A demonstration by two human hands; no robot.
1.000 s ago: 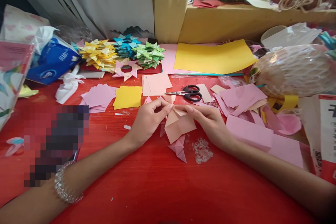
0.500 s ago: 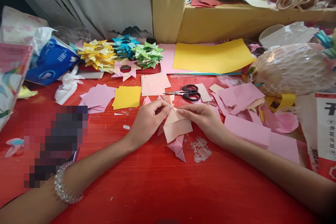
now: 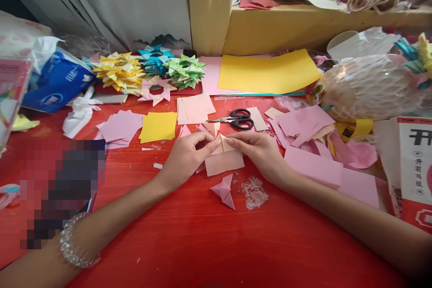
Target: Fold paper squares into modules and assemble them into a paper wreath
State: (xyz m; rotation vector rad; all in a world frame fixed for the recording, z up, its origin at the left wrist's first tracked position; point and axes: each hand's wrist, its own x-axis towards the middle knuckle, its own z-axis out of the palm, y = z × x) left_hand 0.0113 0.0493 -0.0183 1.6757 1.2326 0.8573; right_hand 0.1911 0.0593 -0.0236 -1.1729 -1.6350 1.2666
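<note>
The peach paper square (image 3: pixel 224 160) lies flat on the red tabletop (image 3: pixel 209 243) between the two hands, with its top corners folded in to a point and its lower half still a plain rectangle, so the folding looks to be at an early stage with most creases yet to be made. The left hand (image 3: pixel 186 156) pinches the left side of the peak, its grip closed on the paper, and the right hand (image 3: pixel 261 149) presses the right side with fingertips closed on the same fold. Just below the paper sits one finished pink folded piece (image 3: pixel 223 190), beside a scrap of crumpled clear film (image 3: pixel 254 192). Black-handled scissors (image 3: pixel 238 119) lie just beyond the hands. Farther back, piles of completed yellow folded pieces (image 3: pixel 118 71), blue ones (image 3: pixel 155 57) and green ones (image 3: pixel 184 70) suggest much earlier output, while loose pink squares (image 3: pixel 119 128), a yellow square (image 3: pixel 158 127) and a large yellow sheet (image 3: pixel 268 72) remain unfolded.
</note>
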